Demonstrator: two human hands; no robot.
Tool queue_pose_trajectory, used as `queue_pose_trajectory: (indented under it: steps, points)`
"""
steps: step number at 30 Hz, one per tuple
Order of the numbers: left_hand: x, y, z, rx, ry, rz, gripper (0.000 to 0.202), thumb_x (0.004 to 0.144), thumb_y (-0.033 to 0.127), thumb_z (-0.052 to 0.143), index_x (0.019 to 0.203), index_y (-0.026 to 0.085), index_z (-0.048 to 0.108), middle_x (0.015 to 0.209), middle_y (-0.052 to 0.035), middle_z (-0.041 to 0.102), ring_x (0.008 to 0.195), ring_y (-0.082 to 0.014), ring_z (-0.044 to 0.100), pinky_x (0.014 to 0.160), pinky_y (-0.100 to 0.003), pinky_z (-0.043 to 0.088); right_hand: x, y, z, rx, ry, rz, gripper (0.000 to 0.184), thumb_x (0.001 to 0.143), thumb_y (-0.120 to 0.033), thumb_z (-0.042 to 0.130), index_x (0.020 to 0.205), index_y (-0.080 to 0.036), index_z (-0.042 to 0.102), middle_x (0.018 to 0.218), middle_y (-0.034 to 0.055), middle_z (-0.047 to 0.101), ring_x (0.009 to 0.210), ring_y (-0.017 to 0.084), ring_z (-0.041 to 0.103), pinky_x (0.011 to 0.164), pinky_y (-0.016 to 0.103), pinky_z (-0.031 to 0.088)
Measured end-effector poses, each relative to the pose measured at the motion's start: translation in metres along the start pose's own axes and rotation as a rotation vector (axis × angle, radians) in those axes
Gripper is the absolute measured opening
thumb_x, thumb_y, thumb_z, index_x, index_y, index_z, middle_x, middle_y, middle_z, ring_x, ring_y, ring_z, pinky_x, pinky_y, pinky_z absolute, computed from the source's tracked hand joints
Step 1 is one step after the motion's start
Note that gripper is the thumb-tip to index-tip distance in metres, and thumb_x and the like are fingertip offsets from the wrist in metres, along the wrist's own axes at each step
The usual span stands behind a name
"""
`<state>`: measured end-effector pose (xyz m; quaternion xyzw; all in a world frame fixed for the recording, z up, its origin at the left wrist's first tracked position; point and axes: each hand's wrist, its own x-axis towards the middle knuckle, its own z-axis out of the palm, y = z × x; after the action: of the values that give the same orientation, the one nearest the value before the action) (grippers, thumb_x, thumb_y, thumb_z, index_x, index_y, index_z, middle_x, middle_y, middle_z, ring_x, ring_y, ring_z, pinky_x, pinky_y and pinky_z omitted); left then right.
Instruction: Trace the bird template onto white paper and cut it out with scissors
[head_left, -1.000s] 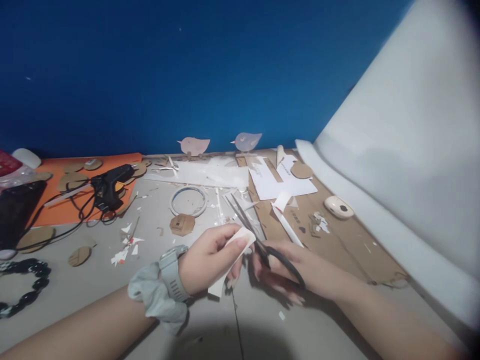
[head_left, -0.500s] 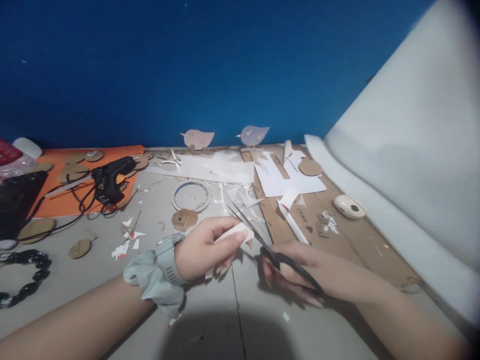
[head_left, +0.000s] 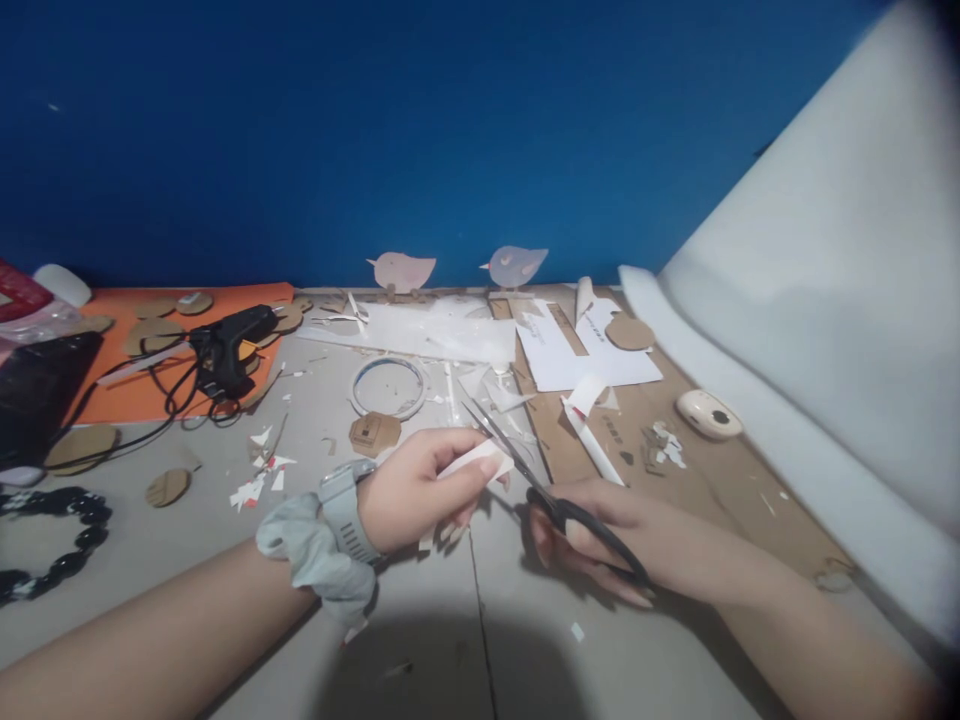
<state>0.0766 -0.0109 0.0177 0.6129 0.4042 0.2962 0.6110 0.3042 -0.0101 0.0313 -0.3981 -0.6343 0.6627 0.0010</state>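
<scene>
Head view: left fingers (head_left: 471,482) around paper (head_left: 480,456), right fingers (head_left: 598,577) around scissors (head_left: 555,509), blades (head_left: 491,425) perhaps against paper's edge, glue gun (head_left: 223,362) well apart.

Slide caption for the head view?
Left hand holds white paper, right hand holds scissors; two bird cutouts stand behind.

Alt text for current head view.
Right hand holds scissors beside a white paper strip pinched in the left hand. Behind, a pink bird cutout and a bluish bird cutout stand before a blue wall; a glue gun lies to the left.
</scene>
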Motion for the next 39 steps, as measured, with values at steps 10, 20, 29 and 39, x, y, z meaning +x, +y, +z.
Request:
queue_pose_trajectory:
  steps: [10,20,29,39]
  points:
    - [0.002,-0.002,-0.001,-0.023,-0.002,0.008,0.032,0.089,0.04,0.043,0.072,0.015,0.051,0.045,0.0049,0.047,0.038,-0.0053,0.042,0.041,-0.016,0.037,-0.001,-0.011,0.002,-0.047,0.071,0.11,0.042,0.084,-0.056,0.046,0.084,-0.014,0.054,0.058,-0.0038,0.044,0.042,0.004,0.034,0.038,0.016,0.028]
    - [0.003,-0.001,0.001,-0.071,-0.033,0.029,0.027,0.089,0.039,0.044,0.083,0.014,0.054,0.048,0.0042,0.047,0.041,-0.0064,0.044,0.043,-0.017,0.039,0.01,-0.004,0.007,0.132,0.328,-0.066,0.035,0.088,-0.048,0.045,0.085,-0.014,0.055,0.048,-0.0072,0.041,0.037,0.005,0.035,0.039,0.018,0.031]
    - [0.003,0.002,0.005,0.126,-0.113,0.087,0.034,0.091,0.037,0.039,0.075,0.012,0.057,0.058,-0.0021,0.06,0.052,-0.0096,0.055,0.055,-0.02,0.046,0.022,-0.003,0.016,0.323,0.521,-0.24,0.021,0.079,-0.034,0.065,0.088,-0.019,0.053,0.055,-0.0075,0.049,0.042,0.005,0.044,0.039,0.014,0.037]
    - [0.004,-0.002,0.007,-0.081,-0.132,0.049,0.027,0.089,0.039,0.044,0.093,0.013,0.051,0.059,-0.0019,0.061,0.05,-0.0106,0.058,0.049,-0.02,0.047,0.019,-0.003,0.017,0.343,0.517,-0.26,0.012,0.079,-0.024,0.064,0.079,-0.019,0.053,0.052,-0.0074,0.048,0.041,0.006,0.043,0.041,0.017,0.041]
